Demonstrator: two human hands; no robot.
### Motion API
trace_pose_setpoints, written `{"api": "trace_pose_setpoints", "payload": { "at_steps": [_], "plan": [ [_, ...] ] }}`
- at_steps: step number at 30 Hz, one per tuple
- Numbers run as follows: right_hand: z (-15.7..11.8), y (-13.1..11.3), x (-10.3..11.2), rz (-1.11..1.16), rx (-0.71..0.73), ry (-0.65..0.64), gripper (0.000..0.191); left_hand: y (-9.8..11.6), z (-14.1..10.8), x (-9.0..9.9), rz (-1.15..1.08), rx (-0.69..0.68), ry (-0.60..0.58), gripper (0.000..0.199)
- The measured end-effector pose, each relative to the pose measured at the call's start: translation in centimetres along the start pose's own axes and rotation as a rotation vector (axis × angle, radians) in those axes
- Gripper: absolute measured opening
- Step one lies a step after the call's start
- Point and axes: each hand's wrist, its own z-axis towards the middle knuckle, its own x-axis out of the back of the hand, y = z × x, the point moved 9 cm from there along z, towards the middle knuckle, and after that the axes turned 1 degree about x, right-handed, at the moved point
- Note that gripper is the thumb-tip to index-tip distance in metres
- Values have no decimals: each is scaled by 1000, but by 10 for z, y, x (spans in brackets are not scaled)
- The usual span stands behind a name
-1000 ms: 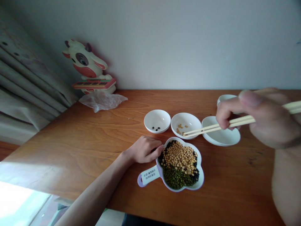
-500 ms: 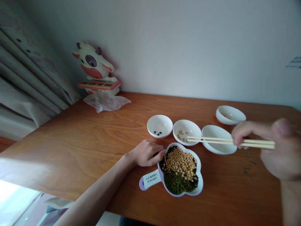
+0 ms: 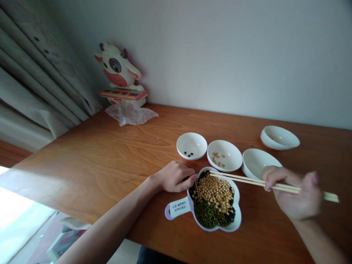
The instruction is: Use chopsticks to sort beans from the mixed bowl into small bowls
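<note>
Orange-brown wooden tabletop (image 3: 90, 161) runs along a pale wall, with a grey curtain (image 3: 35, 73) hanging at the far left. In that far corner stands a cow figurine (image 3: 118, 69) with a toy keyboard (image 3: 123, 94) across its front, and a crumpled plastic bag (image 3: 130, 114) lies against its base.

Near the middle of the table sits a white, flower-shaped dish (image 3: 238, 216) with a lilac rim and a labelled handle (image 3: 177, 209) pointing left. It holds soybeans (image 3: 213, 192), mung beans (image 3: 209, 216) and black beans (image 3: 232, 212). The left hand (image 3: 176, 176) rests just left of it, fingers loosely curled and not gripping anything, their tips at the dish's rim.

The right hand (image 3: 297, 192) is at near right, its fingers closed around a pair of wooden chopsticks (image 3: 242, 181). Their tips, almost together, reach over the dish's far rim above the soybeans; whether they hold a bean is too small to tell.

Beyond the dish, a row of white bowls runs left to right: a small bowl (image 3: 199, 141) with a few black beans, a bowl (image 3: 224, 146) with some soybeans, a plain bowl (image 3: 257, 159), and a farthest bowl (image 3: 280, 137).
</note>
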Motion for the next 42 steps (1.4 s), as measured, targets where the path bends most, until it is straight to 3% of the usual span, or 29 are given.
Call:
{"api": "trace_pose_setpoints", "payload": {
  "at_steps": [6, 21, 42],
  "plan": [
    [-16, 13, 19, 20, -88, 106, 84, -1, -1, 1, 1, 4, 3, 42],
    [-18, 17, -6, -41, -142, -1, 90, -1, -1, 1, -10, 4, 1, 43],
    [-20, 17, -6, 3, -86, 33, 79, 0, -1, 3, 18, 14, -9, 44]
  ]
}}
